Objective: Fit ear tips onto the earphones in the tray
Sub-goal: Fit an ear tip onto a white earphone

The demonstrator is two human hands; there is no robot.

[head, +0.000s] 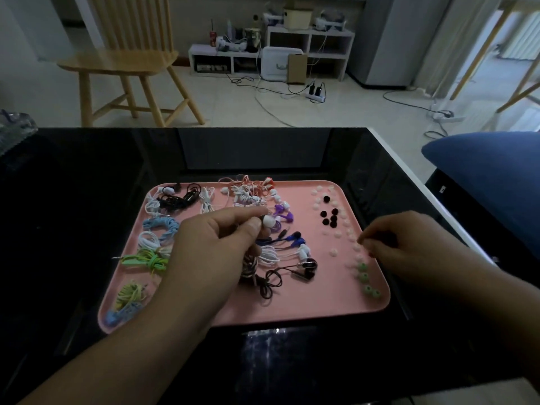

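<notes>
A pink tray (321, 305) lies on the black table and holds several coiled earphones in white, black, blue, green, yellow, purple and red. My left hand (213, 247) holds one bundled earphone over the tray's middle, pinching its white earbud (268, 222) between thumb and forefinger; the wound cable (248, 270) hangs below the hand. My right hand (400, 244) hovers at the tray's right edge, fingertips curled down among the loose white ear tips (333, 252). Whether it holds a tip is hidden. Black ear tips (328, 217) and green ear tips (368, 285) lie along the same side.
The glossy black table (87, 176) ends just right of the tray at a white border. A blue cushion (491, 176) sits beyond that edge. A wooden chair (125, 62), low white shelves (292, 51) and floor cables stand behind the table.
</notes>
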